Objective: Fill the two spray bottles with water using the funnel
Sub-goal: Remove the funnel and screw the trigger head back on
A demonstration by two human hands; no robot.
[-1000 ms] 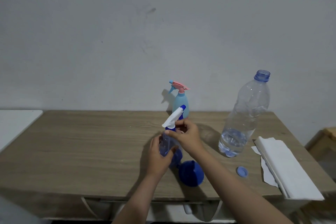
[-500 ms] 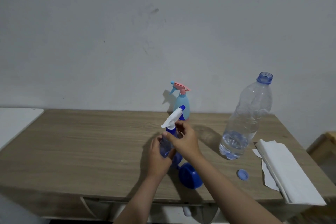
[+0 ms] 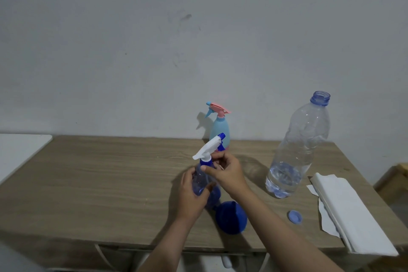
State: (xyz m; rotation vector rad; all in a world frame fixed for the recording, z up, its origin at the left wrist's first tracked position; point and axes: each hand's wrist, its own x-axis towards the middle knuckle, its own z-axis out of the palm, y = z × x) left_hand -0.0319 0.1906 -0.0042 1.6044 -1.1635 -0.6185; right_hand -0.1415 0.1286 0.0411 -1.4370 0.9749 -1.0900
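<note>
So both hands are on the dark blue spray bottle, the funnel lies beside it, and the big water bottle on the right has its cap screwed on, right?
Not quite: the head view shows the big water bottle open at the neck, with its cap lying on the table. The rest holds: left hand and right hand on the dark blue spray bottle, funnel beside it.

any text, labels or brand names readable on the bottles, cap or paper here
None can be read.
Blue spray bottle, gripped by left hand and right hand: no label shows.
Light blue spray bottle: plain.
Large water bottle: clear, no label.
Loose cap: any embossing too small to tell.
White paper: blank.
</note>
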